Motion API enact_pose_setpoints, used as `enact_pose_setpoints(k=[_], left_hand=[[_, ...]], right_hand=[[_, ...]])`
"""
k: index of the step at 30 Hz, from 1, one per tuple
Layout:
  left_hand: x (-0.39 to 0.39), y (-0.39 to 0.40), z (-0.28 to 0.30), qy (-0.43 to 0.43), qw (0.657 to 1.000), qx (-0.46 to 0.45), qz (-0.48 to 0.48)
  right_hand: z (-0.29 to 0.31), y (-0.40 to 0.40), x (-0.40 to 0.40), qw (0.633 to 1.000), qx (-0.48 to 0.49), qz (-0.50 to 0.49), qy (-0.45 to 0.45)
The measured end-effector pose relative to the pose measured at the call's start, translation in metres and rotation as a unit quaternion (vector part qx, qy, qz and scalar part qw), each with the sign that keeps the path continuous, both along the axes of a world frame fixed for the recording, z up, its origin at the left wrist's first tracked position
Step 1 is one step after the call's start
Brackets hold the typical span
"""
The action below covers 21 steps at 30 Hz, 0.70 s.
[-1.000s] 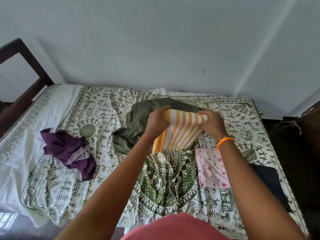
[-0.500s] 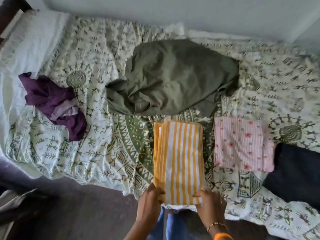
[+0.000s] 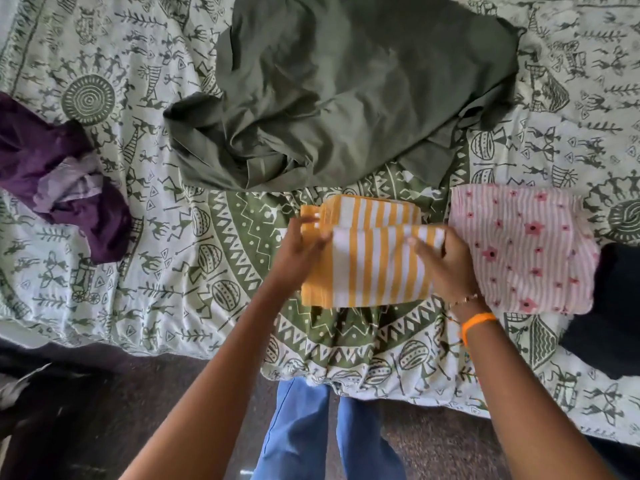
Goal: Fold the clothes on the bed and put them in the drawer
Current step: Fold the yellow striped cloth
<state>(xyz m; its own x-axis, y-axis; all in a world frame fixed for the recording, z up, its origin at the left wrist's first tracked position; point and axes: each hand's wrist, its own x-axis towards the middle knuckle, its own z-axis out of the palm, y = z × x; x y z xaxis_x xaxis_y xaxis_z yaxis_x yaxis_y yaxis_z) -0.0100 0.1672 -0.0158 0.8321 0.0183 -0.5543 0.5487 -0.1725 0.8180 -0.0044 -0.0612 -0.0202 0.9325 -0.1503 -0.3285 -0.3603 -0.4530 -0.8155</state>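
- The yellow striped cloth (image 3: 370, 261) lies on the bed (image 3: 104, 57) near its front edge, part-folded: the near half is doubled over the far half, whose edge shows beyond the fold.
- Left hand (image 3: 298, 251): grip closed on the left edge of the upper layer, fingers curled round the fabric.
- Right hand (image 3: 446, 261): grip closed on the right corner of the same layer, thumb pinching on top.
- Handling, as a judgement: the cloth looks light, soft and limp. It will sag between holds and layers may slip apart. Take it at both side edges or corners, keep it taut, and press the fold flat against the bed.
- The pink floral cloth (image 3: 523, 251), already folded, lies just beside the right hand; a wide move could disturb it.
- A dark garment (image 3: 609, 306) lies further right, partly under the pink one.
- The olive garment (image 3: 346, 91) lies unfolded just behind; the purple garment (image 3: 59, 174) lies crumpled, well apart to the left.
- No drawer is in view.
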Motion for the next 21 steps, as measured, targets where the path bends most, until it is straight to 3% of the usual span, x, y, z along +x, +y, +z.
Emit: enact_pose_setpoints(k=[4, 6, 9, 11, 14, 16, 19, 21], left_hand=[[0.060, -0.017, -0.037, 0.001, 0.996, 0.040, 0.076], [0.069, -0.022, -0.061, 0.008, 0.995, 0.071, 0.063], [0.058, -0.027, -0.087, 0.025, 0.979, 0.199, 0.014], [0.049, -0.029, -0.092, 0.034, 0.971, 0.236, 0.024], [0.043, -0.027, -0.092, 0.069, 0.949, 0.305, 0.042], [0.039, -0.026, -0.086, 0.114, 0.948, 0.295, 0.035], [0.030, -0.029, -0.077, 0.199, 0.964, 0.156, 0.081], [0.027, -0.031, -0.074, 0.216, 0.962, 0.145, 0.076]], right_hand=[[-0.051, 0.017, 0.058, 0.995, -0.077, -0.058, -0.037], [-0.079, 0.023, 0.076, 0.987, -0.146, -0.067, -0.029], [-0.109, 0.030, 0.086, 0.965, -0.241, -0.098, 0.003], [-0.114, 0.033, 0.084, 0.963, -0.240, -0.117, -0.018], [-0.107, 0.028, 0.072, 0.972, -0.158, -0.154, -0.076], [-0.102, 0.022, 0.055, 0.972, -0.145, -0.181, -0.049], [-0.099, 0.024, 0.025, 0.978, -0.109, -0.168, 0.055], [-0.097, 0.029, 0.014, 0.980, -0.092, -0.156, 0.085]])
